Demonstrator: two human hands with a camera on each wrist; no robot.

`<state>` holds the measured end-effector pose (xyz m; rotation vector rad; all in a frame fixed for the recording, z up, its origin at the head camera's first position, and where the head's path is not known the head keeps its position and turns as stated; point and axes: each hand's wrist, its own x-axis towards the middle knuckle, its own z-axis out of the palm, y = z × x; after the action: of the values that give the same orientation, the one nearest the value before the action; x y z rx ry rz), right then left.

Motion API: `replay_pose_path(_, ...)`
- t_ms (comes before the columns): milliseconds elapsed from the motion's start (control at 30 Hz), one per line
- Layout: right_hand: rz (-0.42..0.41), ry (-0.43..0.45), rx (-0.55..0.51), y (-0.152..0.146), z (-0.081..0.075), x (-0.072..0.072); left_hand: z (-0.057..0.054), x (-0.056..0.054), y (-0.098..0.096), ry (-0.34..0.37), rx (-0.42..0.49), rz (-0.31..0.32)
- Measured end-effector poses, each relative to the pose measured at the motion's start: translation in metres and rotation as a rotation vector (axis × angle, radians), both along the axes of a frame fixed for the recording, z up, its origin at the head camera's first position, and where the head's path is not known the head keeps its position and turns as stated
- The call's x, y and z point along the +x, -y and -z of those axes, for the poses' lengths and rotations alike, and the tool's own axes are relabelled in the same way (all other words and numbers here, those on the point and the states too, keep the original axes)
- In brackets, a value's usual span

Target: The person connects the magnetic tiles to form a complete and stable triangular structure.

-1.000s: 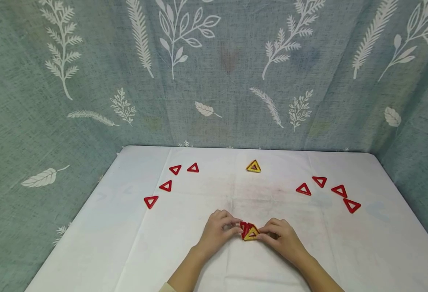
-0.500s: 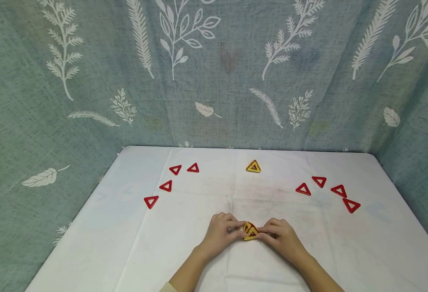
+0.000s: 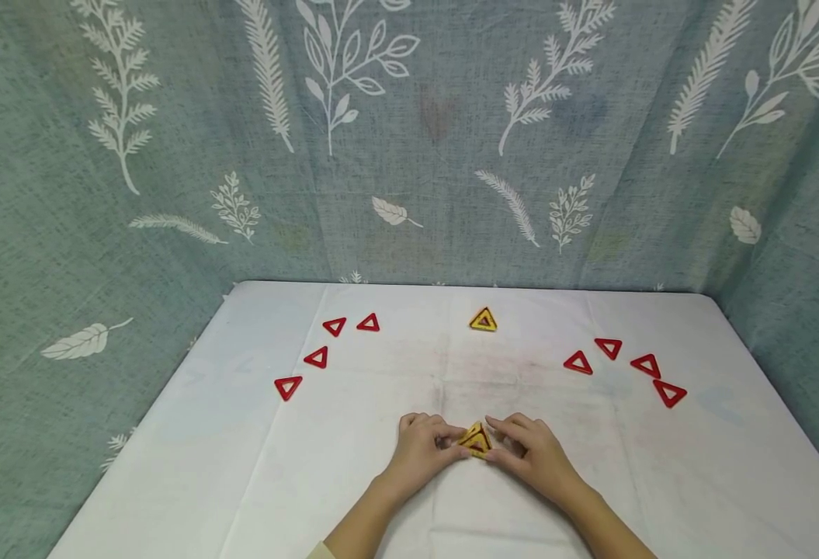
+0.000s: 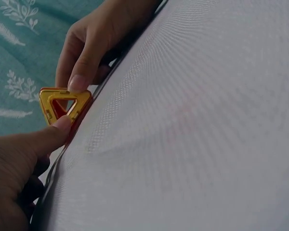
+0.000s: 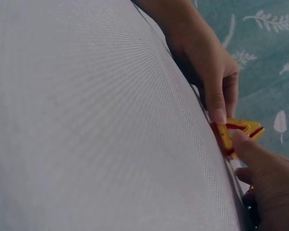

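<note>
Between both hands stands a small pyramid of magnetic triangle tiles [image 3: 476,441], with yellow faces and red edges. My left hand [image 3: 421,452] pinches its left side between thumb and index finger. From the right, my right hand [image 3: 536,458] holds it with the thumb on the near edge and the index finger by the top. In the left wrist view, both thumbs press the yellow face of the pyramid [image 4: 45,100]. Part of the pyramid [image 5: 253,127] is covered by the thumbs in the right wrist view.
A yellow triangle piece [image 3: 484,320] lies at the back middle of the white table [image 3: 353,435]. Several red triangle tiles [image 3: 288,387] lie at the left, and several more red tiles [image 3: 670,393] at the right. A leaf-patterned curtain [image 3: 409,140] hangs behind.
The left part of the piece turned from red to yellow, and the tiles came together into a pyramid. My right index finger has shifted to beside its top.
</note>
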<state>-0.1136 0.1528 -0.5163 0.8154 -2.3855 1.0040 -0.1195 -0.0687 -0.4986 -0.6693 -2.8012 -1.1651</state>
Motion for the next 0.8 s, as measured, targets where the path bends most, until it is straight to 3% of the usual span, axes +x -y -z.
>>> replay_pose_path(600, -0.019, 0.057, -0.009, 0.0005, -0.0003, 0.0008, -0.0004, 0.0006, -0.0035, 0.042, 0.011, -0.035)
replay_pose_path(800, 0.003, 0.039, -0.029, 0.0022, -0.0007, -0.0003, 0.0009, 0.0008, -0.0028, 0.008, 0.01, -0.05)
